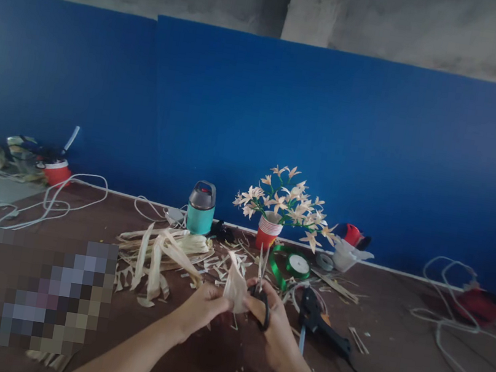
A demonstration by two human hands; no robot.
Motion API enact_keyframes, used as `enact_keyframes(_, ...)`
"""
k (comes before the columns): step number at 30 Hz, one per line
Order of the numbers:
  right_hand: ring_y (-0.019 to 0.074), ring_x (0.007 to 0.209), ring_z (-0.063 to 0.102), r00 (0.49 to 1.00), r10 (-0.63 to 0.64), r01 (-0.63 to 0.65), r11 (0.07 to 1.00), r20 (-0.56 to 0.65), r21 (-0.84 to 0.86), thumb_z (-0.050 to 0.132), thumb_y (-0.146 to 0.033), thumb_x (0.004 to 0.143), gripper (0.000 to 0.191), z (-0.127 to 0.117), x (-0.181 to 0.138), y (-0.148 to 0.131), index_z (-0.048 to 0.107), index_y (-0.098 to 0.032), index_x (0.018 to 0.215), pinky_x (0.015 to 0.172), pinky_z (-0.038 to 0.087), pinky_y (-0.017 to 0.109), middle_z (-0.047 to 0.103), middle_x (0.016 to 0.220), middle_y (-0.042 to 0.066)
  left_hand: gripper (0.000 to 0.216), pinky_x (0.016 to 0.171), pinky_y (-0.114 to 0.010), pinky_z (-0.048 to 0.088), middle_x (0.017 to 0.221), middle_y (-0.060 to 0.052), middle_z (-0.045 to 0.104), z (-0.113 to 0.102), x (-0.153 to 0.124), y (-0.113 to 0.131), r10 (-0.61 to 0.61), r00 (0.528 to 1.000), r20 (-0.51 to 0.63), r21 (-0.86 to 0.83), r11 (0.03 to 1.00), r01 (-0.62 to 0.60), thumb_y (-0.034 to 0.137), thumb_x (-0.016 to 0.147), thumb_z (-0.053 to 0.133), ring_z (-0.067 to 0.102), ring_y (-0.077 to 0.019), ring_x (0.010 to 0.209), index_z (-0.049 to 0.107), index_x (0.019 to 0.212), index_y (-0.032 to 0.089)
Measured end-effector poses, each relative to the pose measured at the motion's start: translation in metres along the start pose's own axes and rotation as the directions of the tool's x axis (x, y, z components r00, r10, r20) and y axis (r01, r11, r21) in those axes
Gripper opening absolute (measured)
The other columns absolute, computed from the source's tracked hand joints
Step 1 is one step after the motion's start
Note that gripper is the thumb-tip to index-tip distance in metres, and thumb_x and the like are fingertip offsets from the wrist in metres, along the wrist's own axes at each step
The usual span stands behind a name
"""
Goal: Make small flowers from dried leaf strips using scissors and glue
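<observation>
Between my two hands stands a pale, dried corn husk piece (236, 284), its pointed end upward. My left hand (204, 307) pinches its lower left edge between thumb and fingers. My right hand (273, 314) has black-handled scissors (262, 269) hooked on its fingers, blades pointing up and away. The right thumb also touches the husk's right edge. Behind my left hand lies a heap of dried husk strips (164, 248), with many small cut scraps (229, 267) beside it.
A red paper cup (268, 231) holds husk flowers (298, 206). Nearby are a green ribbon roll (279, 271), a black glue gun (323, 325) with its cord, and a teal flask (200, 217). White cables (54, 200) run along the left; a blurred patch covers the table's left part.
</observation>
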State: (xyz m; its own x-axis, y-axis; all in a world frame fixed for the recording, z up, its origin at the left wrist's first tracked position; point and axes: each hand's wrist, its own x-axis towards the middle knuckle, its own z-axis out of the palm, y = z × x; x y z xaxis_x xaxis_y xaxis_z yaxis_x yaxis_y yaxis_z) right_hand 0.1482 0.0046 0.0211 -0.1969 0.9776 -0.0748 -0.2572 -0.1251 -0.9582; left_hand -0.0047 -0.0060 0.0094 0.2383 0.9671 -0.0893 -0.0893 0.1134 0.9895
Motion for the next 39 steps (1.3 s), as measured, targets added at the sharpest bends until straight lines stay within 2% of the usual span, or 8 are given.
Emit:
enact_keyframes(5,0.0096,0.052,0.048,0.999,-0.049,0.050,0.997,0.023,-0.054,0.083,-0.034,0.051,0.045,-0.001,0.002,0.004,0.055,-0.019,0.083,0.049,0.038,0.020,0.056,0.064,-0.004,0.031,0.059,-0.022,0.040,0.073,-0.006,0.071,0.003,0.001,0.003,0.001,0.996,-0.089,-0.179,0.984,-0.017,0.037,0.062,0.075,0.060,-0.0169,0.064,0.073,0.081,0.013)
enact_keyframes(10,0.0097,0.053,0.050,0.999,-0.016,0.015,0.999,0.047,0.042,0.082,-0.035,0.052,0.043,-0.003,0.003,0.003,0.056,-0.020,0.083,0.050,0.039,0.020,0.056,0.065,-0.005,0.037,0.067,-0.024,0.043,0.081,-0.010,0.072,0.004,-0.003,0.010,0.027,1.000,0.007,-0.252,0.967,-0.024,0.039,0.064,0.075,0.063,-0.0195,0.072,0.073,0.088,0.011)
enact_keyframes(16,0.0071,0.046,0.044,0.998,0.058,-0.060,0.993,0.022,0.102,0.081,-0.030,0.051,0.040,-0.003,0.001,-0.001,0.057,-0.019,0.081,0.041,0.031,0.017,0.053,0.058,-0.006,0.029,0.059,-0.022,0.039,0.067,-0.005,0.068,0.002,-0.005,0.010,0.023,0.999,0.030,-0.317,0.948,-0.012,0.036,0.064,0.075,0.058,-0.0142,0.061,0.073,0.082,0.013)
enact_keyframes(22,0.0067,0.047,0.041,0.996,0.065,-0.073,0.989,0.067,0.126,0.078,-0.028,0.056,0.035,-0.011,0.003,-0.002,0.058,-0.020,0.084,0.041,0.026,0.016,0.051,0.059,-0.006,0.029,0.036,-0.021,0.011,0.049,0.001,0.055,-0.005,-0.003,0.005,-0.076,0.994,0.072,-0.242,0.966,0.092,0.041,0.065,0.073,0.022,0.0000,0.032,0.071,0.065,0.012)
enact_keyframes(25,0.0059,0.046,0.037,0.998,0.025,-0.029,0.998,0.064,0.060,0.078,-0.030,0.057,0.035,-0.013,0.005,-0.003,0.057,-0.020,0.083,0.040,0.026,0.016,0.050,0.058,-0.007,0.026,0.034,-0.019,0.016,0.051,-0.001,0.059,-0.006,-0.002,0.007,-0.129,0.992,-0.008,-0.241,0.963,0.123,0.036,0.062,0.076,0.036,-0.0015,0.032,0.070,0.065,0.011)
enact_keyframes(29,0.0055,0.046,0.038,0.997,0.027,-0.033,0.997,0.079,0.065,0.079,-0.031,0.058,0.037,-0.013,0.006,-0.002,0.055,-0.019,0.083,0.040,0.027,0.015,0.049,0.057,-0.007,0.022,0.041,-0.016,0.034,0.064,-0.006,0.068,-0.002,-0.003,0.009,-0.185,0.982,-0.044,-0.285,0.944,0.165,0.030,0.059,0.077,0.061,-0.0113,0.057,0.070,0.069,0.013)
enact_keyframes(34,0.0047,0.045,0.039,0.996,-0.005,-0.001,0.998,0.085,0.064,0.079,-0.033,0.057,0.039,-0.014,0.007,0.002,0.055,-0.019,0.084,0.038,0.027,0.015,0.051,0.061,-0.006,0.024,0.033,-0.019,0.019,0.047,-0.002,0.060,0.002,-0.004,0.010,-0.112,0.988,-0.109,-0.038,0.993,0.108,0.036,0.063,0.072,0.051,-0.0092,0.038,0.066,0.063,0.013)
enact_keyframes(39,0.0082,0.049,0.047,0.998,-0.020,0.021,1.000,0.057,-0.021,0.073,-0.038,0.066,0.034,-0.015,0.006,0.001,0.055,-0.019,0.087,0.043,0.032,0.017,0.054,0.060,-0.004,0.027,0.035,-0.019,0.012,0.036,0.004,0.047,-0.004,0.000,0.012,-0.041,0.975,-0.217,-0.143,0.990,0.010,0.040,0.066,0.070,0.031,-0.0037,0.031,0.064,0.064,0.013)
